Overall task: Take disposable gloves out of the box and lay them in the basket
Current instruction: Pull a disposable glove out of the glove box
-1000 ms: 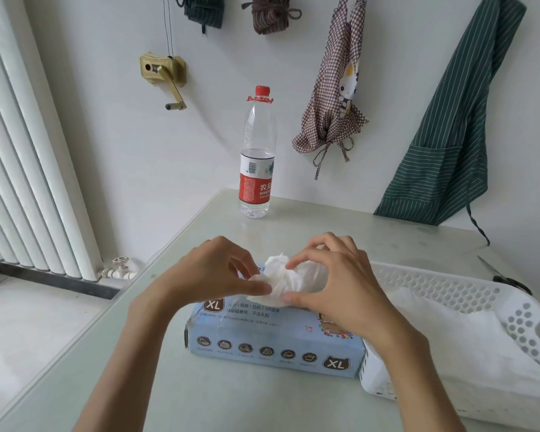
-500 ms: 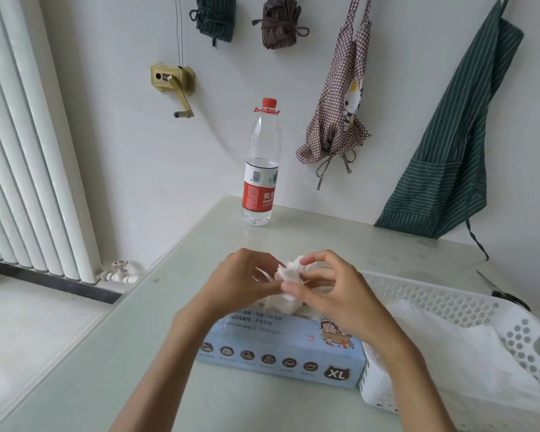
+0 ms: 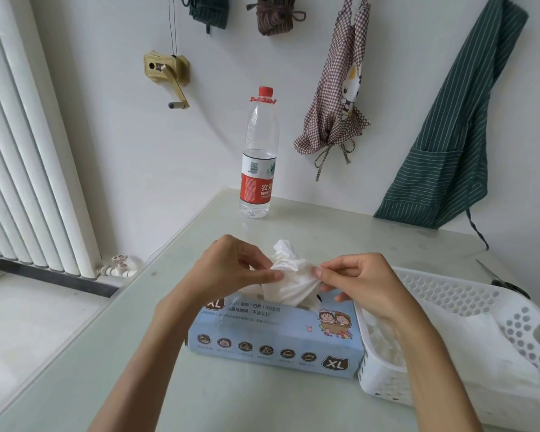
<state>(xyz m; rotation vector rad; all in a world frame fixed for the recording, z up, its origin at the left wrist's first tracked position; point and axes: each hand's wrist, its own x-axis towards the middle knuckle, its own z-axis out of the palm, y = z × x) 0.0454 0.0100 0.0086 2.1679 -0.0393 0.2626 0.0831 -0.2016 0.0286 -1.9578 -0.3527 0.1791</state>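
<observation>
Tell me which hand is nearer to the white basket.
Right. The right hand pinches the glove just beside the white basket, its wrist over the basket's near corner. The left hand holds the glove's other side, above the far end of the box.

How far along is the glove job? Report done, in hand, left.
Done: white gloves already lie in the basket. In hand: left hand and right hand pinch a crumpled glove above the box. Left: lay it in the basket.
</observation>
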